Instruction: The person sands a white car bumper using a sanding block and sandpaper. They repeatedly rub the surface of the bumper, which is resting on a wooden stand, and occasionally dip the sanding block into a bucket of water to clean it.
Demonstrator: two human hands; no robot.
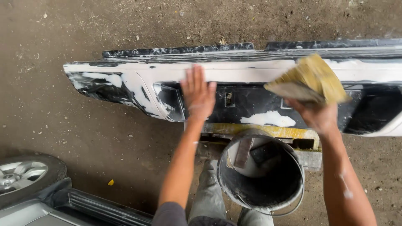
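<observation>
**Bumper, filler stage: hand check with sanding pad lifted**

My left hand lay flat on the car bumper, fingers spread wide and pointing away from me, palm on the boundary between the white filler band and the bare black panel below it. Nothing was held in it; it touched the surface only.

My right hand was closed around a folded yellow-brown sanding pad, raised just above the bumper's upper white band, to the right of the left hand. The pad looked blurred, so I could not tell whether its face met the filler.

A black bucket stood just on my side of the bumper, below its middle, with a flat block resting inside. A yellow stand showed under the bumper, behind the bucket. A parked vehicle's wheel sat well off to the left of the bumper, near me.

Note on method, my judgement: the flat palm read highs and lows best when moved slowly along the filler edge; the pad should stay flat, with light even pressure, so the white patches feather into the black without gouging.
</observation>
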